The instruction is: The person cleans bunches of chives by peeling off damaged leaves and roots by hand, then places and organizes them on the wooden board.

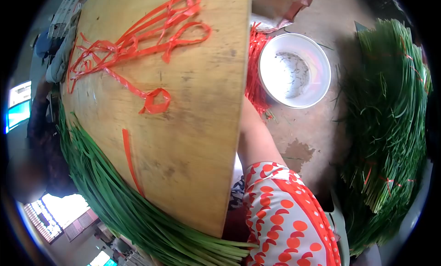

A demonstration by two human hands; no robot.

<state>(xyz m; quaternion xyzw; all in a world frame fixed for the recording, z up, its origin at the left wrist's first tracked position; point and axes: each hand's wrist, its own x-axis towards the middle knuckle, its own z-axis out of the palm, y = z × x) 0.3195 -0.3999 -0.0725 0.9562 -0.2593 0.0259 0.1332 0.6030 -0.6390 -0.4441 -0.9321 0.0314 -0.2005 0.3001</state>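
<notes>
1. One long bunch of green leaves (124,201) curves along the border of the wooden tabletop (197,105), its paler ends close to the printed sleeve (294,215). We see the leaves running mostly side by side; handling them well, we judge, means keeping them gathered and those ends level.
2. One loose red strip (130,160) lies on the tabletop, its end meeting the leaves; whether it passes beneath them, we cannot tell. We would keep it flat and untwisted, and any pull on it snug yet gentle, since thin leaves probably crease easily.
3. Neither of our hands shows. One bare forearm (262,142) runs behind the tabletop's straight edge, so we cannot tell whether its hand is wide, narrow or holding something.
4. Many red strips (255,68) bunch just past that same tabletop edge, near where the forearm disappears. Taking them singly seems the surest way to avoid tangles.
5. On the tabletop, apart from the leaves, sits knotted red ribbon (131,51); we do well to keep leaf tips out of its loops.
6. Off the tabletop's straight edge stands a white bucket (317,73), and farther out lie stacked green sheaves (388,119) with red bands. Across the tabletop we see another person (57,167).
</notes>
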